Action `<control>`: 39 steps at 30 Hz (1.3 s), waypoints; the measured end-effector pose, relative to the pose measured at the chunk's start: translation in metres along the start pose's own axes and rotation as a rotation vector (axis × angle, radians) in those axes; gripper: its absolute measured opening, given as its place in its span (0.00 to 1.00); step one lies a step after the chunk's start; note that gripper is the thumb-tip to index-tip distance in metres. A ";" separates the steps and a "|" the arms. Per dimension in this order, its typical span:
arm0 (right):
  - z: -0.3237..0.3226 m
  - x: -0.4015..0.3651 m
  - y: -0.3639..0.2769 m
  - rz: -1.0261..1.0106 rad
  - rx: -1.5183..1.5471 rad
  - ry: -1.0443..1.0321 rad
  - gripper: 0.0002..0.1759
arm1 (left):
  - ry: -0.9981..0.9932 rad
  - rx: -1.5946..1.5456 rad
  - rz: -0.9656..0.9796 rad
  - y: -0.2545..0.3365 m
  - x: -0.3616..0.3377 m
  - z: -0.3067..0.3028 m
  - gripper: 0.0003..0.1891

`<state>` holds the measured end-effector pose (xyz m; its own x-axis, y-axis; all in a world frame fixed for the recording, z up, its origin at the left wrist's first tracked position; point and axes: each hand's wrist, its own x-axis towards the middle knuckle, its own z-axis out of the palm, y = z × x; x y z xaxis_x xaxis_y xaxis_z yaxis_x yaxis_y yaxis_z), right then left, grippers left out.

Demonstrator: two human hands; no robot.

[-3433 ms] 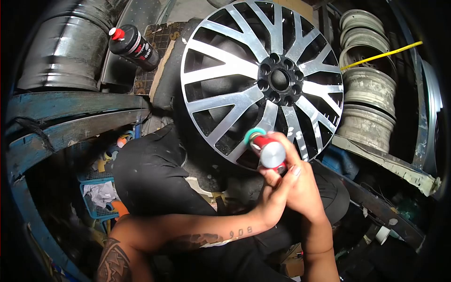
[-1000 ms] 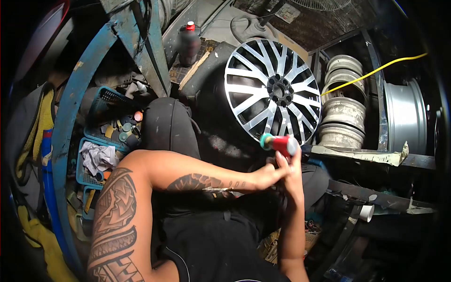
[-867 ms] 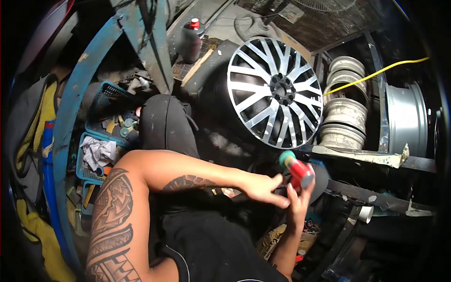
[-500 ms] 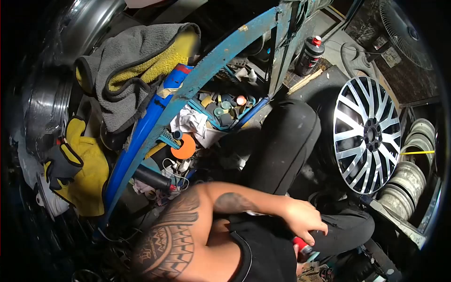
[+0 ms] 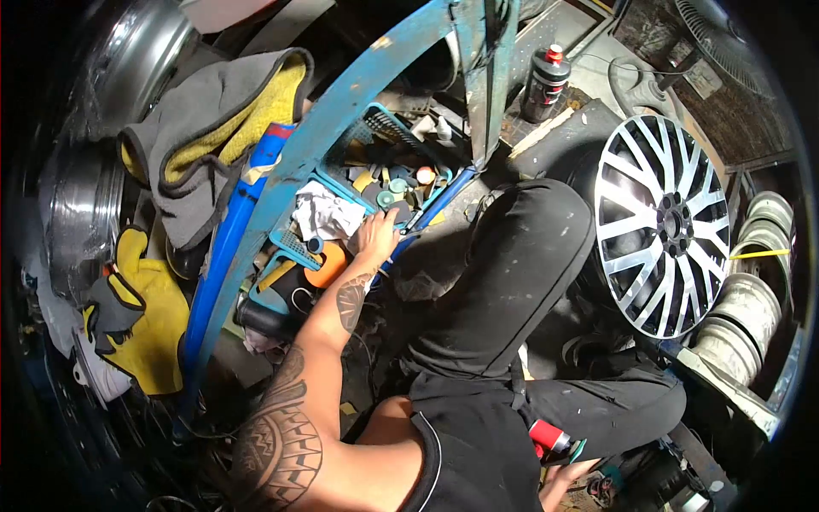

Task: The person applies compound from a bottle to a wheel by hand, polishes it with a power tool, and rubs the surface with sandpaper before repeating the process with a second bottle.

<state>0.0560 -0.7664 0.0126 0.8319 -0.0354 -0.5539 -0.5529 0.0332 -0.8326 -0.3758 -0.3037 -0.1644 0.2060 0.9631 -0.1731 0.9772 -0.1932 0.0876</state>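
Note:
My left hand (image 5: pixel 380 235) reaches to the near edge of a blue plastic basket (image 5: pixel 345 189), its fingers slightly apart at a dark pad (image 5: pixel 399 212). Round green pads, yellow pieces and a small orange-pink disc (image 5: pixel 425 175) lie around it in the basket. Low in the view, my right hand (image 5: pixel 565 485) is at a red cylindrical tool (image 5: pixel 548 435) with a teal disc at its end, above my lap. Its fingers are mostly hidden, but the tool appears held. A black and silver wheel rim (image 5: pixel 672 224) stands upright beyond my knees.
A blue metal frame (image 5: pixel 328 115) curves between me and a grey-yellow towel (image 5: pixel 200 111). Yellow gloves (image 5: pixel 153 307) hang at the left. A dark bottle (image 5: pixel 546 85) stands behind the rim, near a fan (image 5: pixel 725 38). Bare rims (image 5: pixel 738 316) are stacked at the right.
My left hand has moved from above my lap, beside the red tool, up and left to the basket. The view has shifted slightly; the red tool remains near my lap.

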 end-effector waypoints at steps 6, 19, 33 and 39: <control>-0.091 0.025 -0.070 0.118 -0.749 -0.385 0.31 | 0.206 -0.210 -0.322 -0.012 0.035 -0.001 0.11; 0.283 -0.096 -0.166 -1.560 -0.780 -1.017 0.39 | -0.348 -1.462 0.666 0.281 -0.002 -0.323 0.11; 0.318 0.067 -0.124 -1.352 -1.217 -0.860 0.18 | -0.572 -0.604 0.850 0.470 0.097 -0.235 0.21; 0.317 0.076 -0.131 -1.233 -1.430 -1.079 0.24 | -0.122 -0.353 0.967 0.429 0.167 -0.244 0.21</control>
<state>0.2070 -0.4565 0.0822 0.1144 0.9893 -0.0901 0.9096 -0.1408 -0.3910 0.0658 -0.1802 0.0835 0.9174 0.3969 0.0280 0.3254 -0.7890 0.5212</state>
